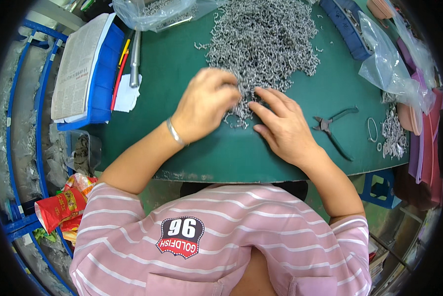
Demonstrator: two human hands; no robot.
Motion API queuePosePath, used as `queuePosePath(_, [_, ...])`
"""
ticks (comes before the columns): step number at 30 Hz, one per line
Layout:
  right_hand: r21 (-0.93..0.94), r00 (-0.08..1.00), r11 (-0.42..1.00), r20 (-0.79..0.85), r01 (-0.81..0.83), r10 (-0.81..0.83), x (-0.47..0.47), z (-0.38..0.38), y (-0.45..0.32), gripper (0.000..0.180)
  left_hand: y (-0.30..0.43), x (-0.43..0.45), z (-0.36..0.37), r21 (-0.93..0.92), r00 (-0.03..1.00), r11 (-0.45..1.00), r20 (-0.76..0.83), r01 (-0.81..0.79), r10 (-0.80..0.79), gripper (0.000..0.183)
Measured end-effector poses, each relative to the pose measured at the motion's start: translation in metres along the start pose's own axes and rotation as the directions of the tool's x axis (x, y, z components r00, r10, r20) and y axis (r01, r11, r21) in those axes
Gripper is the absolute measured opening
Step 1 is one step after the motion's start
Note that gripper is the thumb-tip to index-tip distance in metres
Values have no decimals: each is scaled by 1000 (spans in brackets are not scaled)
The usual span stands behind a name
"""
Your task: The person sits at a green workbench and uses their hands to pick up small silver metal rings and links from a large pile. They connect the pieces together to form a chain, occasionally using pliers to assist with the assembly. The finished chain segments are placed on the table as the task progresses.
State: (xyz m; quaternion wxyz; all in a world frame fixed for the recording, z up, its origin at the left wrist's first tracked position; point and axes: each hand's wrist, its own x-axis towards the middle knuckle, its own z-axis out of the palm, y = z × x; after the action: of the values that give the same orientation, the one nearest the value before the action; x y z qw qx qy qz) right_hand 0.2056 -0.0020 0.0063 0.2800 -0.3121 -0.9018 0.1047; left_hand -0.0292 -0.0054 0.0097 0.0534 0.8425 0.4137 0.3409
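Note:
A large heap of small silvery metal pieces spreads over the green table top and narrows towards me. At the left of its near tip is my left hand, with a silvery bangle on the wrist. Its fingers are bent and blurred over the pieces, so what they hold is not plain. My right hand lies at the other side of the tip, fingers spread, fingertips at the pieces. Green-handled cutting pliers lie spread on the table to the right of that hand.
On the left stand a blue plastic bin topped with newspaper, a metal rod and a red pen. A clear bag lies beyond. Rightward are a blue tray, a plastic bag and a small pile of metal parts.

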Motion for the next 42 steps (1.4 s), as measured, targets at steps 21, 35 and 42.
queuePosePath(21, [97, 987, 982, 34, -160, 157, -43, -9, -26, 21, -8, -11, 10, 58, 976, 989, -179, 133, -120, 10])
queuePosePath(35, [-46, 996, 998, 87, -31, 34, 16, 37, -43, 10, -14, -9, 1, -136, 938, 958, -208, 252, -276, 28])
queuePosePath(42, [-266, 961, 924, -119, -275, 251, -10, -16, 12, 7, -13, -14, -1, -106, 952, 970, -193, 219, -236, 23])
